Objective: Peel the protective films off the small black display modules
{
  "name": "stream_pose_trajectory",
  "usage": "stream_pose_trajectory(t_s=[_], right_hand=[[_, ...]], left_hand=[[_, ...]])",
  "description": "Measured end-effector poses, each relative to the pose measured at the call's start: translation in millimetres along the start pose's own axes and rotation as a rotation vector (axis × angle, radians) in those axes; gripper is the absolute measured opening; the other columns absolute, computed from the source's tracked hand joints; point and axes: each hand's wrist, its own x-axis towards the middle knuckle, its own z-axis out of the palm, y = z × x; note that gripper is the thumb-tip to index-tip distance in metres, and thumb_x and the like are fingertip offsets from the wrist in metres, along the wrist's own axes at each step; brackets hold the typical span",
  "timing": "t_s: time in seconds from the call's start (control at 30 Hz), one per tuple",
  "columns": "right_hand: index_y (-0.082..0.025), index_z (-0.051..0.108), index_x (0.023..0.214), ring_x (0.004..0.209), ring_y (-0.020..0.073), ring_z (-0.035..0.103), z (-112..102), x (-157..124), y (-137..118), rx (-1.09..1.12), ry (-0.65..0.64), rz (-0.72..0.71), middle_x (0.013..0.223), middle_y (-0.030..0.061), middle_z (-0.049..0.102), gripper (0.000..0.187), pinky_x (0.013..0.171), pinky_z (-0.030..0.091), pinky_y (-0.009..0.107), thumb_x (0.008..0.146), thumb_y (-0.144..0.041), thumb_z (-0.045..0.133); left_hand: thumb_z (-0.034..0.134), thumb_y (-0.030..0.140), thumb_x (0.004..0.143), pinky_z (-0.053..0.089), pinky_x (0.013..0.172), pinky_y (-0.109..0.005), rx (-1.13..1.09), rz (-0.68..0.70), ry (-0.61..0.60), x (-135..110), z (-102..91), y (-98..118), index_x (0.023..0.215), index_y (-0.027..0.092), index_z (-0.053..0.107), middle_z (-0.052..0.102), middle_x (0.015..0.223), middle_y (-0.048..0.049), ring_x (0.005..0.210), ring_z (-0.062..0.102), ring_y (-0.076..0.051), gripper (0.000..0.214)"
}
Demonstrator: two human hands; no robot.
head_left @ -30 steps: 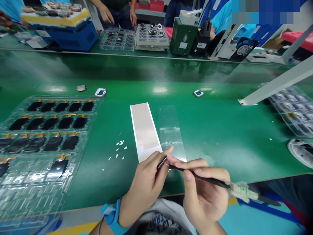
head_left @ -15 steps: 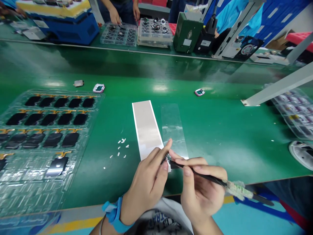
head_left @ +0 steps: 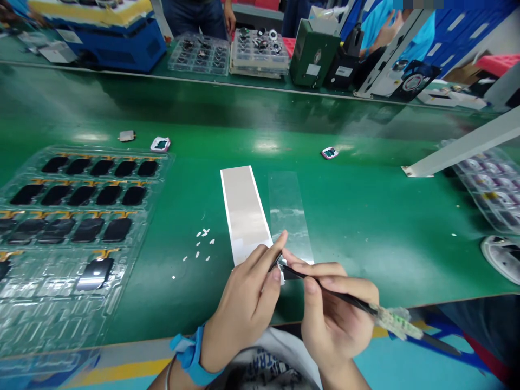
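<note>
Here, right hand [head_left: 339, 319] with tool [head_left: 352, 299], over bench edge [head_left: 442, 301], tray [head_left: 52, 327] far left

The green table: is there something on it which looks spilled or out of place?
Yes, slightly: small white scraps lie scattered on the green table, between the clear tray and the pale sheet. They look odd because they are loose, in no container.

Tool [head_left: 349, 298]: one
Dark piece [head_left: 275, 262]: one
Strip [head_left: 246, 206]: one
Film [head_left: 289, 203]: one
Pink cases [head_left: 329, 153]: two
Tray screens [head_left: 102, 167]: seventeen visible
</note>
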Motion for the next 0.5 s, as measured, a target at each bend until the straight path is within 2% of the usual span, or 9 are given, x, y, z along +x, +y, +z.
stream_pose_trajectory(t_s=[0.33,0.43,0.5], right_hand=[[-0.019,0.052,0.105,0.104,0.0223,0.071,-1.3,0.1,-0.6,0.011,-0.026,0.021,0.099,0.006,0.07,0.035,0.089,0.064,0.045,0.086,0.01,0.048],[-0.019,0.052,0.103,0.098,0.0218,0.073,0.1,0.5,-1.3,0.008,0.018,0.047,0.095,0.0055,0.07,0.03,0.084,0.066,0.044,0.089,0.006,0.049],[-0.02,0.053,0.102,0.094,0.022,0.074,-0.4,1.8,-1.7,0.027,0.06,0.077,0.093,0.0054,0.07,0.026,0.078,0.067,0.042,0.09,0.003,0.05]], left_hand=[[0.033,0.026,0.104,0.048,0.085,-0.033,0.005,0.008,-0.01,0.9,0.8,2.0,0.153,0.03,0.031,0.059,0.108,-0.0056,0.096,0.059,-0.02,0.05],[0.034,0.024,0.103,0.048,0.088,-0.032,0.047,0.01,-0.003,2.7,1.3,-1.6,0.151,0.028,0.035,0.061,0.11,-0.0062,0.101,0.06,-0.019,0.048],[0.035,0.022,0.103,0.049,0.083,-0.03,0.106,0.009,0.012,1.8,1.1,-2.8,0.149,0.028,0.039,0.063,0.106,-0.006,0.094,0.062,-0.019,0.047]])
